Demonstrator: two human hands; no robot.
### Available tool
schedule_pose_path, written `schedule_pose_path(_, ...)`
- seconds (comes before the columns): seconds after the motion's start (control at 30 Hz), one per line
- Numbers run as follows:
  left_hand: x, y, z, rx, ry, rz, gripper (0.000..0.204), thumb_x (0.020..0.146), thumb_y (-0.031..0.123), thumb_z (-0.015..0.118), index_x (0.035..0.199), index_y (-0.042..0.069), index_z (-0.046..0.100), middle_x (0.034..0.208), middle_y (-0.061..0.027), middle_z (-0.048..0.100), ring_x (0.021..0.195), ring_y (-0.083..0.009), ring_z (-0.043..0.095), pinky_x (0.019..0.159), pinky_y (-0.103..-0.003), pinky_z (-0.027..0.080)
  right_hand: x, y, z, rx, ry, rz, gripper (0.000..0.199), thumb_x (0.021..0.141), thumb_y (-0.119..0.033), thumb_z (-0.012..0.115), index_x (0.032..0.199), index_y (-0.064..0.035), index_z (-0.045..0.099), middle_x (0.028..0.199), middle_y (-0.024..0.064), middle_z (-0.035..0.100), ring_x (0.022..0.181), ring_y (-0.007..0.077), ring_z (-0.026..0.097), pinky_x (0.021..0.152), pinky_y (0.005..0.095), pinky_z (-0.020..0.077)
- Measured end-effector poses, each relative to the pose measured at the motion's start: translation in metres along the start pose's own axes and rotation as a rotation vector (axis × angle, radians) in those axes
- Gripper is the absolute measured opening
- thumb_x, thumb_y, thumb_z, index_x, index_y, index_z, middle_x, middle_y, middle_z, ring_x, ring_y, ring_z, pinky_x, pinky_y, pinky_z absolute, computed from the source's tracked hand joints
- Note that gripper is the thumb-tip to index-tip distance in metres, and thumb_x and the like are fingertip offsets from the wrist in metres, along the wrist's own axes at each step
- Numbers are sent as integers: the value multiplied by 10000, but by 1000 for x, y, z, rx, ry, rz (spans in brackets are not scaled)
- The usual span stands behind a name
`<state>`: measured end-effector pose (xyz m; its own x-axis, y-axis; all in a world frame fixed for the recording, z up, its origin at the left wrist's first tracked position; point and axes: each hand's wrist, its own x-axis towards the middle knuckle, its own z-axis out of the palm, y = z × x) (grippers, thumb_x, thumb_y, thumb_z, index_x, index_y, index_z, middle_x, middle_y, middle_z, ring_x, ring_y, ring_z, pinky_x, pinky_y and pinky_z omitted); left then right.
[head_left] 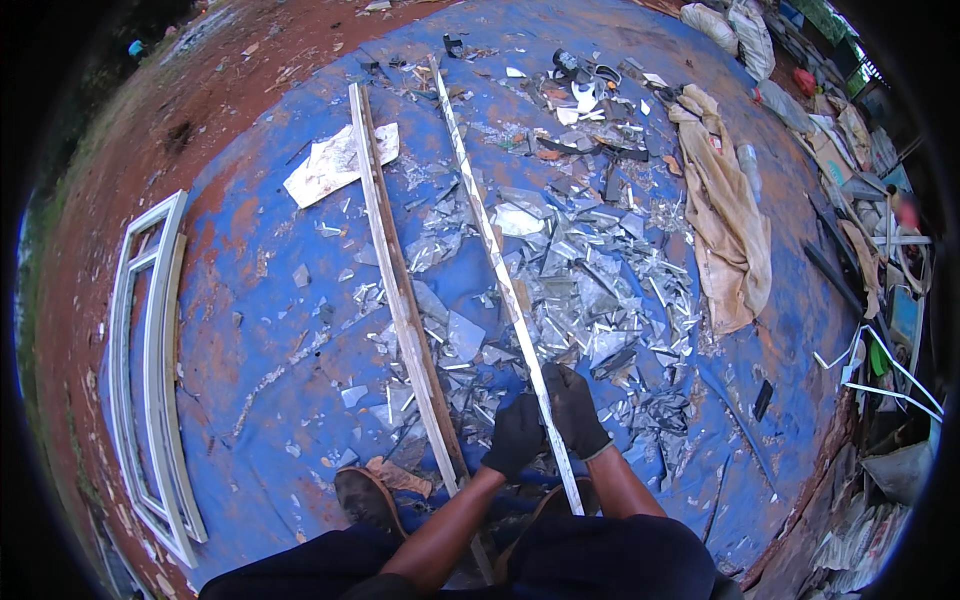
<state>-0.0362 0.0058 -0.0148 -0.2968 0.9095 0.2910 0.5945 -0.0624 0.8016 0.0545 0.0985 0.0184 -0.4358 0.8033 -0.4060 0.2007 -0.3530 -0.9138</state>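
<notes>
A long, narrow white strip [500, 262] with dark, chipped patches runs from the far middle down between my knees. My right hand [577, 410], in a dark glove, is closed on its right side near the lower end. Against the strip's left side, slightly nearer to me, my left hand [516, 437] is also gloved and closed; its fingertips are partly hidden. To the left lies a long, weathered bar [398, 290], roughly alongside the strip. Broken glass shards [590, 290] are heaped under and around the strip.
A blue tarp [270, 410] covers the ground. White window frames [150, 370] lie at the left. A tan cloth [722, 225] lies at the right, beyond it piled scrap [870, 190]. A whitish sheet [335, 165] sits under the weathered bar. My shoe [368, 498] is close to debris.
</notes>
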Motion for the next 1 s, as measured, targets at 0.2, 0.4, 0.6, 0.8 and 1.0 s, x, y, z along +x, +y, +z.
schedule_pose_path(0.2,-8,6,21,-929,163,-798,144,956,141,509,1008,14,553,807,-81,617,720,-167,610,619,-334,485,-1,-6,7,137,-26,67,345,1015,-328,487,888,-33,614,716,-17,568,603,55,481,519,256,396)
schedule_pose_path(0.4,2,28,19,-1270,149,-824,210,1001,199,425,923,72,573,700,-22,545,644,-125,561,610,-285,477,0,-20,0,84,-26,57,335,1010,-338,492,871,-59,614,692,-29,536,609,62,481,545,225,395)
schedule_pose_path(0.6,27,12,-4,-1196,0,-909,181,974,146,488,847,96,608,689,4,551,605,-101,524,548,-244,431,-6,-22,-7,368,-84,180,309,1008,-307,496,908,-42,620,688,-14,565,582,62,518,506,246,425)
schedule_pose_path(0.8,21,-5,1,-234,198,-380,274,993,249,495,970,4,614,912,-126,618,806,-242,593,730,-368,468,-4,-16,7,87,101,-15,346,1011,-306,483,859,-21,606,685,-12,558,607,68,494,537,265,408)
schedule_pose_path(1.0,10,4,13,-525,-73,-559,156,933,152,518,1015,29,568,911,-162,602,869,-349,592,728,-405,469,4,3,2,-9,167,-87,353,1010,-299,497,764,-52,556,659,-41,494,623,51,409,543,270,360)
